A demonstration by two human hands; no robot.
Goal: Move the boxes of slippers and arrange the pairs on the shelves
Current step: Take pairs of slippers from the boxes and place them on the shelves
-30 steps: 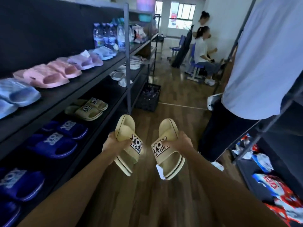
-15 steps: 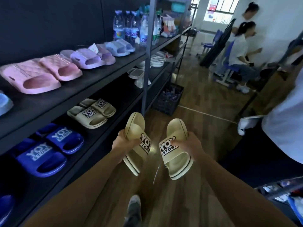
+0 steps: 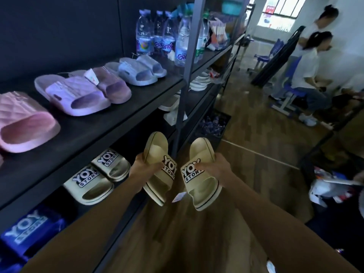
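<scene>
Each hand, left (image 3: 144,170) and right (image 3: 213,169), grips one beige slipper (image 3: 157,152) by its strap edge; they look light, soft and easy to hold there.

Looked smooth, matt moulded foam-plastic on beige YOY STORY slippers (image 3: 155,148), w/ small paper tag (image 3: 178,197). Showed quilted, soft-sheen plastic on pink slipper (image 3: 23,119) & lilac pair (image 3: 78,95). Appeared dark, matt on shelf board (image 3: 94,133); grey metal on upright post (image 3: 185,85). Gleamed clear, glossy plastic on water bottles (image 3: 145,36). Read as wood planks, slight sheen, on floor (image 3: 256,184).
</scene>
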